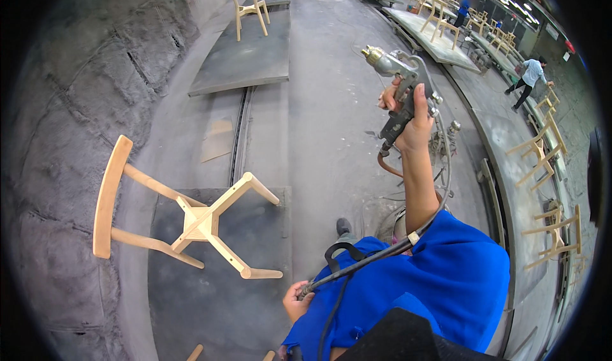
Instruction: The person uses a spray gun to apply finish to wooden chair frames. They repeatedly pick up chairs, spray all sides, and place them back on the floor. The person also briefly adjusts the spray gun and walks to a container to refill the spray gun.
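soft, even light, bent edges, black corners

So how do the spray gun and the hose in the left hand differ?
The spray gun is compact, with a metallic front and brass-coloured tip; the hose is long, slender and dark. The gun is raised in the right hand; the hose curves low across the blue garment to the left hand. Both are held bare-handed.

The spray gun (417, 74) is silver-grey, its nozzle (373, 56) brass-yellow. The left-hand chair (203, 226) is pale tan, the garment (440, 268) plain bright blue, the platform (217, 313) mottled dark grey.
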### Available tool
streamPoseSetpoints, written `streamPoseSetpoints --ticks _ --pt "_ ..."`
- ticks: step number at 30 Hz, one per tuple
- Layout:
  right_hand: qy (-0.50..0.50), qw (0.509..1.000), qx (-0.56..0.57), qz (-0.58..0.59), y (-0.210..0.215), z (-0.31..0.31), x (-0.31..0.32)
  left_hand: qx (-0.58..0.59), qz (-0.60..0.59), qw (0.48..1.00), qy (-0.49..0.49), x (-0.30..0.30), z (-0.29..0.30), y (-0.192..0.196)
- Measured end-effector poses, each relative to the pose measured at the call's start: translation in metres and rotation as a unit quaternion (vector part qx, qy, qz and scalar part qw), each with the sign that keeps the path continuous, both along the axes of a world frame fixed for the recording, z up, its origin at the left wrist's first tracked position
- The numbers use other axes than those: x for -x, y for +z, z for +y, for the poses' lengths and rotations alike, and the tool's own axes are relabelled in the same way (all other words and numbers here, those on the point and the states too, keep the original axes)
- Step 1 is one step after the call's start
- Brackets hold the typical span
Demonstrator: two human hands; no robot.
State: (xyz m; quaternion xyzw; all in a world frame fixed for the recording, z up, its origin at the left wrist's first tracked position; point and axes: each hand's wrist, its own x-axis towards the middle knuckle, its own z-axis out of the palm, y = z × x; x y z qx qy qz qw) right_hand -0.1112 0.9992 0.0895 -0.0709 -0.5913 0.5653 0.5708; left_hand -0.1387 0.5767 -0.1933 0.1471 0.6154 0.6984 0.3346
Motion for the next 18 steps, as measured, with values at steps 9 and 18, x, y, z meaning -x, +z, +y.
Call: streamPoseSetpoints --ticks 9,18 --pt "0.062 0.996 0.056 -0.020 -0.023 0.001 0.031 -0.017 -0.042 0.997 0.060 -0.018 -0.007 -0.020" --pt "0.239 0.965 0.099 0.040 -0.031 0.058 0.015 -0.034 -0.045 0.998 0.039 -0.051 0.028 -0.046"
